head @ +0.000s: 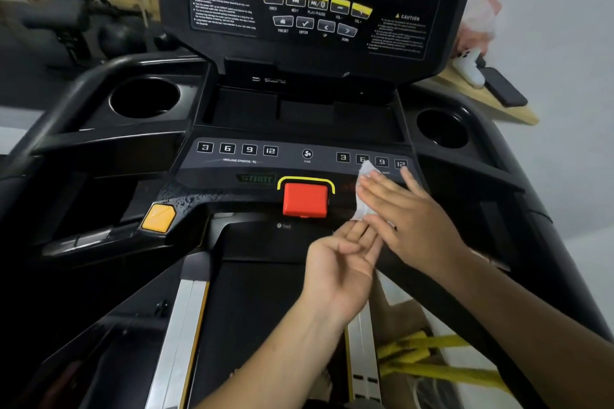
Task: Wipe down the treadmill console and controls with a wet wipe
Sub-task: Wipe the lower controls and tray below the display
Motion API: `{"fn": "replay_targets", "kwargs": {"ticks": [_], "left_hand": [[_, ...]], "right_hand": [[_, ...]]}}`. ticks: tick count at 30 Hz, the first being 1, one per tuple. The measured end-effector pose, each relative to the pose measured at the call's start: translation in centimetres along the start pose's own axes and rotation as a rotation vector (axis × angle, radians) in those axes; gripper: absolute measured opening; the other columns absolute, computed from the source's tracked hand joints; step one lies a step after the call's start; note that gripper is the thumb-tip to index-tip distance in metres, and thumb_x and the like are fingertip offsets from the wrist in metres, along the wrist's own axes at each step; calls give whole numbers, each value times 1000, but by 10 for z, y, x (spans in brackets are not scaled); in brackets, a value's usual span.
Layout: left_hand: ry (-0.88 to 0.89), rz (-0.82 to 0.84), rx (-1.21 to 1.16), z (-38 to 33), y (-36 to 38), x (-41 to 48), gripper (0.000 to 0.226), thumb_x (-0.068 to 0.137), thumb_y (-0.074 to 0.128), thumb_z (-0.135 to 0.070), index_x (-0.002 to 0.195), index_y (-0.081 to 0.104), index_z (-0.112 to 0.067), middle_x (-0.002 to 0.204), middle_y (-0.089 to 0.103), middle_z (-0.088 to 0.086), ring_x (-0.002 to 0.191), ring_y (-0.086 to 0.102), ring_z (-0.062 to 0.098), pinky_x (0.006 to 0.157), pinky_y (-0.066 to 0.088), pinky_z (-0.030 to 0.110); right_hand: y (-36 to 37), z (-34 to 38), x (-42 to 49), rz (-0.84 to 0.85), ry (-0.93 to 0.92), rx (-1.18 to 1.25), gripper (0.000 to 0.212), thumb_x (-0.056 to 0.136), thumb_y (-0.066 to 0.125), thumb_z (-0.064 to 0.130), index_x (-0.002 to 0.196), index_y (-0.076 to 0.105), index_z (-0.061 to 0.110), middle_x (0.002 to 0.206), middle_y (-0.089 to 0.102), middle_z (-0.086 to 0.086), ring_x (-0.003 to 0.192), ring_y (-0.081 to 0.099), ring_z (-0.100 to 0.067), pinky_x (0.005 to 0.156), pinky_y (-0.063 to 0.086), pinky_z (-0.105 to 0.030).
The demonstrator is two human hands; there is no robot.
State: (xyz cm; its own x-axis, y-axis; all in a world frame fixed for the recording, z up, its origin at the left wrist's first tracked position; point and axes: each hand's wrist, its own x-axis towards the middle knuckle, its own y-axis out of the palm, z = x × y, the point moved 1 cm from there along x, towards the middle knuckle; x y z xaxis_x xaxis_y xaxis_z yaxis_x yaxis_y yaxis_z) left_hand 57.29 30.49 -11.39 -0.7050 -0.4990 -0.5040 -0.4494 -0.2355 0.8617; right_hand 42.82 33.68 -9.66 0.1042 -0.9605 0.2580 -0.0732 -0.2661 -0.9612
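While my right hand lay flat with straight fingers, it pressed the wet wipe onto the treadmill's button strip, right of the red stop button. My left hand sat just below, palm up and relaxed, grasping nothing, fingertips near the wipe's lower edge.

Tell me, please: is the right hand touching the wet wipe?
Touching. The head view shows the right hand lying flat on the wet wipe, its straight fingers pressing it against the console beside the red button.
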Motion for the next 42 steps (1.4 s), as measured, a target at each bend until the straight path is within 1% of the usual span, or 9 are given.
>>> {"fn": "replay_targets", "kwargs": {"ticks": [7, 12, 18, 23, 26, 28, 35, 39, 42], "left_hand": [[-28, -1, -17, -8, -4, -15, 68, 73, 31, 10, 139, 44, 6, 126, 63, 25, 121, 59, 35, 111, 38, 45], [22, 73, 268, 4, 12, -36, 71, 77, 46, 6, 147, 38, -8, 141, 54, 13, 128, 54, 21, 110, 40, 39], [600, 261, 1335, -2, 18, -50, 67, 91, 54, 1, 151, 33, -23, 146, 39, -24, 126, 38, -19, 103, 35, 9], [1004, 250, 2134, -16, 16, -31, 73, 98, 45, -31, 156, 8, -6, 164, -1, 8, 150, -9, 9, 123, 7, 31], [1026, 281, 2515, -25, 9, -17, 71, 101, 34, -43, 155, 8, -4, 163, 4, 14, 151, -2, 20, 123, 7, 39], [1038, 287, 2783, -26, 8, -7, 66, 102, 28, -43, 153, 13, -4, 162, 8, 16, 151, 2, 25, 122, 7, 46], [930, 267, 2985, -28, 59, 25, 65, 99, 27, -36, 155, 10, -8, 164, 8, 12, 151, -3, 31, 118, -5, 58], [996, 266, 3010, -21, 38, 0, 64, 92, 38, -33, 148, 33, -2, 148, 37, 19, 137, 31, 36, 113, 25, 52], [912, 337, 2920, -18, 24, -5, 65, 92, 36, -36, 147, 35, 0, 153, 35, 21, 143, 29, 36, 116, 25, 51]], "right_hand": [[1, 11, 29, -33, -23, 110, 50, 94, 40, 44, 134, 54, 18, 141, 47, 6, 136, 36, -7, 118, 13, -47], [-7, -22, -6, -51, 95, 182, 54, 90, 49, 47, 130, 59, 12, 138, 54, -3, 135, 42, -11, 118, 16, -53], [-1, -7, -3, -103, 151, 177, 49, 89, 48, 37, 130, 56, 10, 138, 49, 0, 135, 41, -17, 118, 15, -55], [7, 20, 32, 21, 142, 179, 55, 91, 36, 38, 141, 44, 15, 147, 42, 3, 141, 22, -9, 118, 0, -48], [-1, 6, 13, 54, 169, 138, 59, 89, 51, 29, 146, 38, 19, 153, 33, 6, 144, 17, -3, 120, -1, -50], [-5, -7, -9, 33, 235, 116, 58, 91, 43, 39, 146, 37, 21, 152, 33, 6, 144, 20, -3, 120, 5, -52], [-13, -14, -15, 131, 404, 124, 74, 86, 55, 38, 152, 25, 20, 159, 15, 9, 146, 2, 0, 119, 2, -54], [-24, -1, -23, 201, 459, 122, 79, 83, 26, 61, 152, 16, 25, 159, 6, 12, 145, -4, 1, 119, -1, -53], [-27, 19, -50, 215, 500, 127, 75, 87, 19, 64, 152, 15, 26, 160, 8, 11, 146, -3, 0, 120, 4, -52]]}}
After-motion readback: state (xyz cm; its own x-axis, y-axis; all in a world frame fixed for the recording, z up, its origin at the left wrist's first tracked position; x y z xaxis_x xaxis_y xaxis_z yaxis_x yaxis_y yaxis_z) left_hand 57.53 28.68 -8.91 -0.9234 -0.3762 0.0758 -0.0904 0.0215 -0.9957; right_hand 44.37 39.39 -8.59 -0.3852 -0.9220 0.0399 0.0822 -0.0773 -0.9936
